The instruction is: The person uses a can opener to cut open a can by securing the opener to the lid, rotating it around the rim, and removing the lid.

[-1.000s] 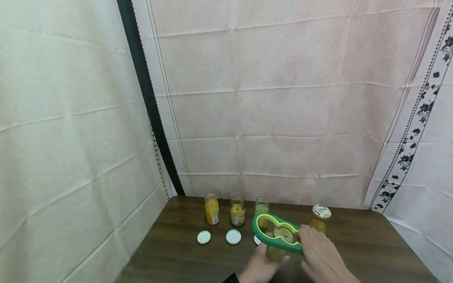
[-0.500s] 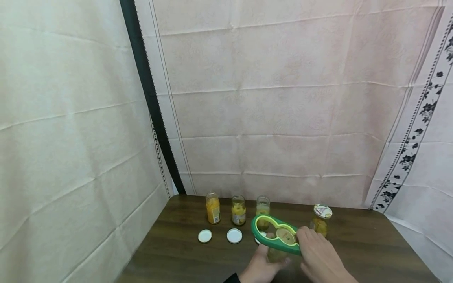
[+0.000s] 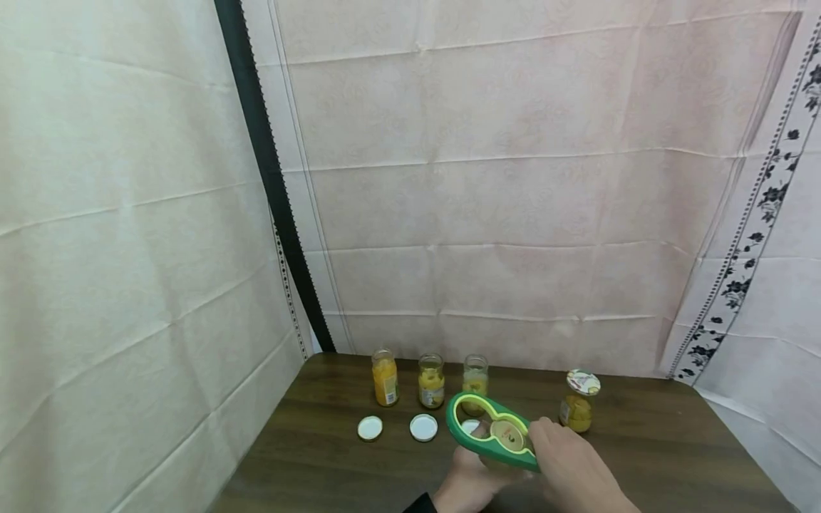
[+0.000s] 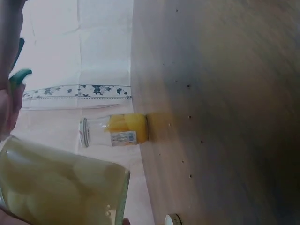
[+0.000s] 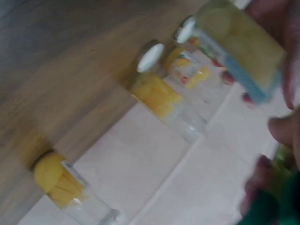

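Observation:
My right hand (image 3: 574, 463) grips the handle end of a green opener (image 3: 458, 427), whose larger loop points left. Inside the opener's smaller opening sits the gold lid (image 3: 507, 433) of a jar. Below it my left hand (image 3: 471, 481) holds that jar, mostly hidden from the head view. In the left wrist view the jar (image 4: 61, 185) shows pale round pieces in cloudy liquid, lifted off the table. The right wrist view shows the same jar (image 5: 239, 47) at the upper right, with fingertips (image 5: 227, 77) around it.
Three lidless jars stand at the back: orange (image 3: 385, 377), yellow (image 3: 431, 381) and pale yellow (image 3: 475, 377). White lids (image 3: 370, 427) (image 3: 423, 427) lie before them, a third partly behind the opener. A lidded jar (image 3: 577, 410) stands right on the brown table (image 3: 667, 442).
The opener and my right hand have shifted slightly left and down, and the lid in the opener has turned. More of the lidded jar at the right shows.

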Demonstrator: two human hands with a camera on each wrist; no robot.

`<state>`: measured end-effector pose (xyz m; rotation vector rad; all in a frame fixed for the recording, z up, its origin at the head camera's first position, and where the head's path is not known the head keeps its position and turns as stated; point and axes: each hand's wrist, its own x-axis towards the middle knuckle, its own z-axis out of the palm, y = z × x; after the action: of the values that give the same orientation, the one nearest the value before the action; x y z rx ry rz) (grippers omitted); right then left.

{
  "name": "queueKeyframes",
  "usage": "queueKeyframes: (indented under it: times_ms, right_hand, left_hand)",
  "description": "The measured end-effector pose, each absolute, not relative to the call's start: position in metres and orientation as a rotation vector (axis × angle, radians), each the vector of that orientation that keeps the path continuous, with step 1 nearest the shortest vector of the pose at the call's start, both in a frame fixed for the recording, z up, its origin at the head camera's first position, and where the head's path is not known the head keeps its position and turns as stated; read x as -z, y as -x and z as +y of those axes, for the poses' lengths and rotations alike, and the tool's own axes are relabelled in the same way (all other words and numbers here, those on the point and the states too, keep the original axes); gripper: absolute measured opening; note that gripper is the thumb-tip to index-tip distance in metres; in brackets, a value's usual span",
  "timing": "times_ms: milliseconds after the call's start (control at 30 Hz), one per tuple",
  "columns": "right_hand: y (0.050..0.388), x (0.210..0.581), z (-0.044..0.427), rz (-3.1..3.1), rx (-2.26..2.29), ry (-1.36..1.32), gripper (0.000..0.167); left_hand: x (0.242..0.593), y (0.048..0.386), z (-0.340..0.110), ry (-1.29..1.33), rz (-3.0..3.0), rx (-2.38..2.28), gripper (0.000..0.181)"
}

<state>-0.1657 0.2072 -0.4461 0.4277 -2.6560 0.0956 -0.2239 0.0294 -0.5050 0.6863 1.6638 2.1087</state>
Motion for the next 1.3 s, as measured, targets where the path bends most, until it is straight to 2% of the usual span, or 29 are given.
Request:
queueKeyframes:
  times_ms: [200, 400, 467, 567, 633, 733, 933, 1033, 1133, 1300]
  right_hand:
    - [0.166, 0.461, 0.206, -2.383, -0.021, -0.429, 0.049]
    - [0.163, 0.463, 0.198, -2.501, -0.124, -0.261, 0.074]
    - [0.163, 0.46, 0.195, -2.589, -0.125, -0.234, 0.068]
    - [0.163, 0.457, 0.192, -2.65, -0.098, -0.251, 0.049]
    - [0.162, 0.457, 0.192, -2.66, -0.091, -0.274, 0.044]
    - [0.161, 0.458, 0.195, -2.647, -0.084, -0.322, 0.044]
    - [0.166, 0.462, 0.202, -2.451, -0.056, -0.44, 0.057]
    - [0.168, 0.461, 0.204, -2.46, -0.054, -0.452, 0.06]
    - [0.167, 0.459, 0.202, -2.623, -0.104, -0.418, 0.056]
    - [0.164, 0.457, 0.197, -2.896, -0.226, -0.3, 0.047]
  left_hand:
    - [0.499, 0.224, 0.023, -0.707, 1.924, -1.954, 0.039]
    - [0.497, 0.223, 0.015, -0.682, 2.243, -1.764, 0.044]
    - [0.498, 0.223, 0.012, -0.705, 2.201, -1.776, 0.045]
    - [0.499, 0.223, 0.008, -0.807, 2.081, -1.81, 0.045]
    - [0.499, 0.224, 0.005, -0.887, 2.008, -1.813, 0.044]
    - [0.495, 0.226, 0.001, -0.976, 1.934, -1.778, 0.046]
    - [0.484, 0.235, -0.003, -1.114, 1.902, -1.66, 0.048]
    - [0.484, 0.234, -0.003, -1.057, 1.912, -1.676, 0.052]
    - [0.489, 0.228, 0.0, -0.919, 1.955, -1.717, 0.054]
    - [0.499, 0.219, 0.009, -0.715, 2.355, -1.617, 0.043]
